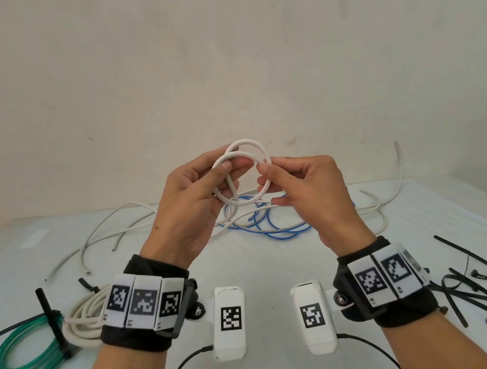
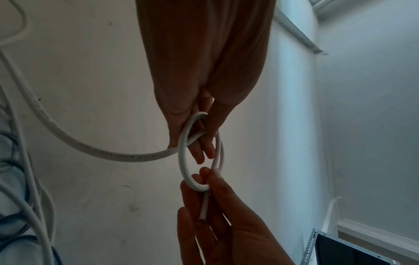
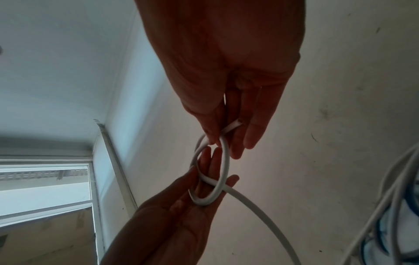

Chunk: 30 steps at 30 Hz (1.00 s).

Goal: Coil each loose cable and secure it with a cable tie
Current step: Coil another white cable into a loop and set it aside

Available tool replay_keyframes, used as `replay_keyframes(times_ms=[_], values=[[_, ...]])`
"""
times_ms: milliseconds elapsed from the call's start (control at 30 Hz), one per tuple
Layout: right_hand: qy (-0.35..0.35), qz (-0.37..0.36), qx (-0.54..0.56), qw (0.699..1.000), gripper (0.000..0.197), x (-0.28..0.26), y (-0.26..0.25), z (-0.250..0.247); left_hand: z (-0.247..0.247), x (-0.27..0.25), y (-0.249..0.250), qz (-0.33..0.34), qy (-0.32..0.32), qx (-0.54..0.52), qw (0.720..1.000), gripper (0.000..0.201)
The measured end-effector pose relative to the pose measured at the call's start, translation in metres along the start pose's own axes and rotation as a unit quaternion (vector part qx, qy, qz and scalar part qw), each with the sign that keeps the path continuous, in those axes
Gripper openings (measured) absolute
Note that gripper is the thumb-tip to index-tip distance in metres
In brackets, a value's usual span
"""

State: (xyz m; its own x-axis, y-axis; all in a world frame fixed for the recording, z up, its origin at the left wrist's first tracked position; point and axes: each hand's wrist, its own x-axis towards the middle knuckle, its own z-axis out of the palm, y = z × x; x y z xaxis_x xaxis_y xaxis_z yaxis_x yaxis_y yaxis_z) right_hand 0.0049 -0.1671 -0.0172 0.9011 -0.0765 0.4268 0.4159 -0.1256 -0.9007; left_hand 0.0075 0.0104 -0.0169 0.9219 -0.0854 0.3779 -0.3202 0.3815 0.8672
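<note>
A white cable (image 1: 243, 165) is wound into a small coil of two or three loops, held in the air above the table. My left hand (image 1: 227, 171) grips the coil's left side, with thumb on top and fingers through the loops. My right hand (image 1: 266, 174) pinches the right side near the cable's cut end. In the left wrist view the coil (image 2: 182, 157) hangs from my left fingers (image 2: 201, 152), and its tail (image 2: 68, 139) trails off left. In the right wrist view the cut end (image 3: 235, 124) sits between my right fingers, with the coil (image 3: 224, 170) below.
Loose white cables (image 1: 114, 231) and a blue cable (image 1: 279, 230) lie tangled on the white-covered table (image 1: 281, 261). At the left are a green tube coil (image 1: 29, 355) and a white coil (image 1: 81, 317), both tied. Several black cable ties (image 1: 476, 290) lie at the right.
</note>
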Motion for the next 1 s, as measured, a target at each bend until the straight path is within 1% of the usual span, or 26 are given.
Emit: replay_keyframes(times_ms=[67, 100, 133, 167, 233, 267, 300, 367, 433, 567, 633, 733, 833, 900, 1000], values=[[0.005, -0.005, -0.008, 1.0, 0.007, 0.0, -0.001, 0.0, -0.002, 0.0, -0.001, -0.006, 0.009, -0.005, 1.0, 0.027], [0.01, -0.009, -0.01, 1.0, 0.007, 0.001, -0.001, -0.001, -0.003, 0.0, -0.001, -0.01, 0.016, 0.01, 1.0, 0.026], [0.018, -0.014, -0.011, 1.0, 0.008, 0.002, -0.001, -0.002, -0.004, 0.0, -0.002, -0.011, 0.024, 0.052, 0.998, 0.024], [0.029, -0.021, -0.011, 0.999, 0.009, 0.003, -0.001, -0.004, -0.005, -0.001, -0.002, -0.009, 0.032, 0.12, 0.992, 0.02], [0.05, -0.038, -0.02, 0.998, 0.013, 0.005, -0.001, -0.008, -0.007, -0.001, -0.004, -0.002, 0.041, 0.249, 0.968, 0.012], [0.055, -0.044, -0.023, 0.997, 0.014, 0.005, -0.001, -0.009, -0.008, -0.001, -0.005, -0.002, 0.046, 0.284, 0.958, 0.014], [0.053, -0.044, -0.02, 0.997, 0.014, 0.005, -0.002, -0.01, -0.009, 0.0, -0.006, -0.005, 0.049, 0.298, 0.953, 0.021], [0.031, -0.02, 0.006, 0.999, 0.011, 0.005, -0.003, -0.011, -0.009, 0.001, -0.004, -0.001, 0.051, 0.29, 0.956, 0.036], [-0.016, 0.02, 0.032, 0.999, 0.007, 0.003, -0.005, -0.009, -0.008, 0.001, 0.0, 0.016, 0.048, 0.273, 0.961, 0.043], [-0.133, 0.092, 0.081, 0.984, 0.021, -0.001, -0.01, -0.009, -0.009, 0.001, 0.004, 0.062, 0.047, 0.287, 0.955, 0.031], [-0.169, 0.11, 0.11, 0.973, 0.024, -0.003, -0.013, -0.011, -0.009, 0.0, 0.005, 0.061, 0.054, 0.289, 0.954, 0.034], [-0.186, 0.125, 0.148, 0.963, 0.021, -0.004, -0.016, -0.012, -0.009, -0.002, 0.008, 0.062, 0.052, 0.279, 0.957, 0.041], [-0.2, 0.137, 0.166, 0.956, 0.019, -0.005, -0.016, -0.012, -0.011, -0.001, 0.007, 0.078, 0.047, 0.294, 0.951, 0.038], [-0.212, 0.163, 0.207, 0.941, 0.019, -0.005, -0.014, -0.009, -0.011, 0.0, 0.004, 0.089, 0.042, 0.302, 0.948, 0.039], [-0.224, 0.206, 0.283, 0.909, 0.016, -0.005, -0.012, -0.005, -0.011, 0.002, -0.001, 0.093, 0.037, 0.3, 0.948, 0.047]])
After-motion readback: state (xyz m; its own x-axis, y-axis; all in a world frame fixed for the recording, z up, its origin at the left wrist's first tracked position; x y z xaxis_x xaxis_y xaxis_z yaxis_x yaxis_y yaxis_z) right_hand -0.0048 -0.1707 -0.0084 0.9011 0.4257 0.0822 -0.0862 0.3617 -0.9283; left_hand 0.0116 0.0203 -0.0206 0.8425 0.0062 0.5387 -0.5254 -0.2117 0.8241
